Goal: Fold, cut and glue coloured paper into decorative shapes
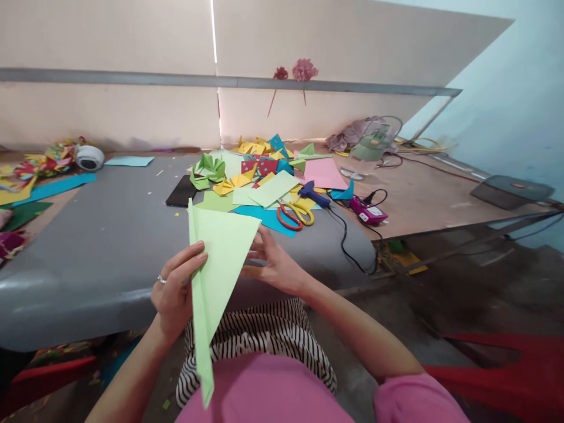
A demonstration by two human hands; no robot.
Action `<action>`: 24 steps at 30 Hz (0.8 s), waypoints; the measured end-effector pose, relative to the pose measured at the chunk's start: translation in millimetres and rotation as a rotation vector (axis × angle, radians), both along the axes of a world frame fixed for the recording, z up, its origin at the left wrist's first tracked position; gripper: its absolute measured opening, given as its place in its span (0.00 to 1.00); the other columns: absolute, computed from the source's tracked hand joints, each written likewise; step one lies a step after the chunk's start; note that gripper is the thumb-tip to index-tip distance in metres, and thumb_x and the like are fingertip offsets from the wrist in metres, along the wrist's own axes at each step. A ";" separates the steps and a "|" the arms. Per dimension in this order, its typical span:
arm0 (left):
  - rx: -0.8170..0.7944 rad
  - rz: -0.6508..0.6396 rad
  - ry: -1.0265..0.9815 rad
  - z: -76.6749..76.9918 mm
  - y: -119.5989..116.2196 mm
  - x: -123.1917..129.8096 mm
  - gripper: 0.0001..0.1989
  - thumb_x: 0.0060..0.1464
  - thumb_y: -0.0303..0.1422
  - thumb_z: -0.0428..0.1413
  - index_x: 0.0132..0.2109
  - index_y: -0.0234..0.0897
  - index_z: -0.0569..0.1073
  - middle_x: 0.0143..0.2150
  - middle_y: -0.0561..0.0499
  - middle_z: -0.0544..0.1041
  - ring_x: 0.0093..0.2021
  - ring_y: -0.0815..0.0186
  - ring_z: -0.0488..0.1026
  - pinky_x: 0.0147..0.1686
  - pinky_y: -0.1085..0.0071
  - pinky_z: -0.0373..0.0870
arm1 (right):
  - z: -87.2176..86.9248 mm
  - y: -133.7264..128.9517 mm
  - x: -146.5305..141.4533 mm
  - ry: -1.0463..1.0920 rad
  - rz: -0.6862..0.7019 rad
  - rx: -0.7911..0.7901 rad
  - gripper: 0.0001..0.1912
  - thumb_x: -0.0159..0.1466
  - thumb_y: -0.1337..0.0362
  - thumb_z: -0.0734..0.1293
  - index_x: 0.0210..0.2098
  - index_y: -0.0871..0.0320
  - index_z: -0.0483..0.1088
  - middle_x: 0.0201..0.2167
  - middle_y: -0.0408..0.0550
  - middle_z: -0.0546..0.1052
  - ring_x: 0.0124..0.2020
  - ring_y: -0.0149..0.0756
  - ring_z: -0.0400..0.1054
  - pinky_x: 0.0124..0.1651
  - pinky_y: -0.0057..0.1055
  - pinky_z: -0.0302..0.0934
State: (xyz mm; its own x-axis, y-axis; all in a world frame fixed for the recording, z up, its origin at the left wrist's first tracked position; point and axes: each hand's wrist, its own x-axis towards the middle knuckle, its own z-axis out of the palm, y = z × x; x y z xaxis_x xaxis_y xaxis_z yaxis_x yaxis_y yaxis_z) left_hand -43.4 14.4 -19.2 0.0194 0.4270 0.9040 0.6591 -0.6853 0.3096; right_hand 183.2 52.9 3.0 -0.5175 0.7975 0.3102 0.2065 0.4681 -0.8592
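A light green sheet of paper (222, 258) is held up over my lap, its left side folded into a narrow strip and its right side slanting to a corner. My left hand (178, 285) grips the folded side, fingers in front of the paper, a ring on one finger. At the slanted right edge is my right hand (273, 264), its fingers apart and partly behind the paper; whether they touch it is unclear. Beyond the paper lie scissors (297, 212) with red and yellow handles, a blue glue gun (314, 192) and a black phone (181, 191).
Folded green (209, 169) and yellow (235, 182) paper pieces lie on the grey table cover (110, 235). A purple power socket (369, 212) with cords sits to the right. Colourful paper garlands (46, 161) and a white dome camera (90, 157) are at left. A red chair (520, 370) stands lower right.
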 end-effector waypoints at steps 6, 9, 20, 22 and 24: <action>-0.007 -0.082 0.153 -8.5 6.5 -6.0 0.29 0.58 0.16 0.57 0.63 0.45 0.72 0.57 0.46 0.79 0.53 0.63 0.79 0.54 0.69 0.76 | 2.9 2.1 2.9 0.130 -0.089 0.046 0.42 0.67 0.61 0.70 0.72 0.47 0.45 0.54 0.52 0.77 0.43 0.35 0.77 0.46 0.35 0.75; -0.006 -0.129 0.182 -10.7 8.3 -8.2 0.26 0.59 0.16 0.57 0.61 0.39 0.74 0.57 0.43 0.79 0.54 0.64 0.79 0.56 0.72 0.74 | 8.9 4.6 7.3 0.053 -0.059 0.129 0.21 0.67 0.63 0.69 0.59 0.50 0.69 0.52 0.49 0.78 0.45 0.36 0.76 0.49 0.34 0.73; -0.089 -0.236 0.177 -10.4 4.9 -13.2 0.13 0.62 0.19 0.55 0.50 0.34 0.78 0.51 0.41 0.83 0.50 0.67 0.81 0.55 0.75 0.74 | 8.8 7.1 14.2 -0.039 -0.065 0.323 0.05 0.67 0.61 0.70 0.36 0.55 0.75 0.41 0.50 0.80 0.45 0.36 0.75 0.52 0.34 0.70; -0.104 -0.245 0.181 -9.5 4.9 -14.5 0.15 0.62 0.20 0.55 0.53 0.34 0.78 0.51 0.41 0.83 0.51 0.66 0.81 0.55 0.75 0.74 | 8.4 8.4 15.1 -0.063 -0.061 0.352 0.05 0.68 0.61 0.69 0.37 0.55 0.76 0.40 0.50 0.79 0.46 0.36 0.75 0.52 0.34 0.70; -0.120 -0.267 0.188 -8.3 5.8 -15.7 0.15 0.62 0.21 0.55 0.54 0.32 0.77 0.54 0.39 0.82 0.54 0.64 0.80 0.55 0.74 0.74 | 7.8 10.6 16.3 -0.097 -0.046 0.379 0.06 0.69 0.62 0.67 0.41 0.54 0.77 0.41 0.50 0.79 0.47 0.36 0.74 0.52 0.34 0.70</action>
State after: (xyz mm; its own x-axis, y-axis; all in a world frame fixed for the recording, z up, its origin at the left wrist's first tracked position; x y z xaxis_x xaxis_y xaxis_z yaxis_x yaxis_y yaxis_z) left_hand -59.1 20.2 -27.5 0.3065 0.4875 0.8175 0.5146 -0.8074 0.2886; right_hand 199.6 63.5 10.9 -0.5251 0.6586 0.5389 0.3063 0.7371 -0.6024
